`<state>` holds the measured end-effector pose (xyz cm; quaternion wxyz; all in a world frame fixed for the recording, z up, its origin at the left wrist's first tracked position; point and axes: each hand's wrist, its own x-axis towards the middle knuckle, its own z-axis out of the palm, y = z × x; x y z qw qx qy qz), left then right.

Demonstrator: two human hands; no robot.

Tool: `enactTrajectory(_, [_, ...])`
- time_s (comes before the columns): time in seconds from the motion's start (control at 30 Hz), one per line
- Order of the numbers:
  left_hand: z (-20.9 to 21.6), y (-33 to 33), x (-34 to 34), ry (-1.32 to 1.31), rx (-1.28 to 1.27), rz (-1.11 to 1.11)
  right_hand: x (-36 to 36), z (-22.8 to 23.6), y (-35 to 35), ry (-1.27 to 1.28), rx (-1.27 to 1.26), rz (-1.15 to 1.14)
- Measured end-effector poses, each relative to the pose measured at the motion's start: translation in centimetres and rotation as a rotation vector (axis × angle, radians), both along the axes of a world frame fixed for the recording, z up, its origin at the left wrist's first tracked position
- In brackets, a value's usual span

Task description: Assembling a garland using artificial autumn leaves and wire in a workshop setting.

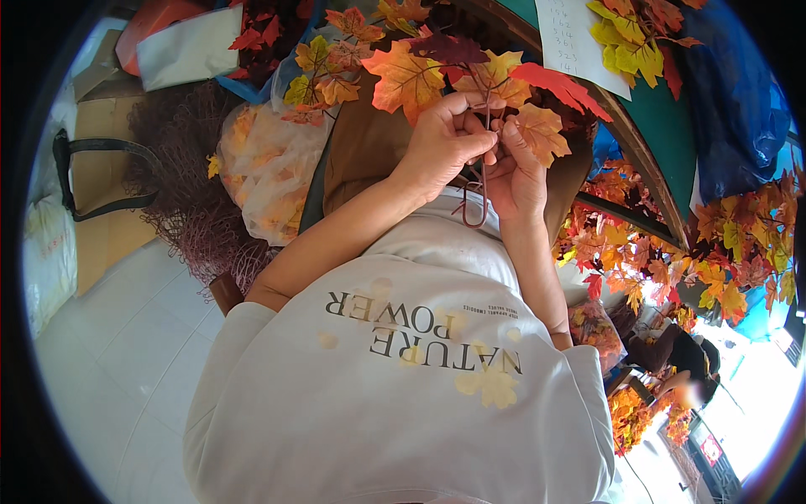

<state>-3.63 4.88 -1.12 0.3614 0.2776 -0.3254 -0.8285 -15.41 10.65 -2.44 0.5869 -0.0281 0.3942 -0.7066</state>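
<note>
Over my lap, both hands work close together on a branch of artificial maple leaves [407,80] in orange, yellow and dark red. My left hand [449,143] is closed, thumb and fingers pinching its thin brown stem [484,181]. The stem's lower end hangs below my fingers and curls into a loop. My right hand [516,176] meets it from the other side, fingertips closed beside the stem near a pale orange leaf [541,134]. Exactly what those fingertips pinch is partly hidden. A long red leaf [562,88] spreads out beyond my hands.
A green table [655,151] with a brown edge stands at the far right, bearing a paper sheet [579,38]. To the left are a clear bag of leaves [273,164], purple netting [201,143] and cardboard [105,168]. Leaf bunches [630,235] and another person [684,361] are at the right.
</note>
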Motion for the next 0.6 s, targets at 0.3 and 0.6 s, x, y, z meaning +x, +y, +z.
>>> enactTrajectory(0.3, [-0.53, -0.06, -0.04, -0.012, -0.030, -0.015, 0.05, 0.05, -0.03, 0.133, -0.019, 0.013])
enactTrajectory(0.6, [-0.69, -0.47, -0.12, 0.022, -0.090, -0.044, 0.20, -0.32, 0.26, 0.310, -0.024, -0.047])
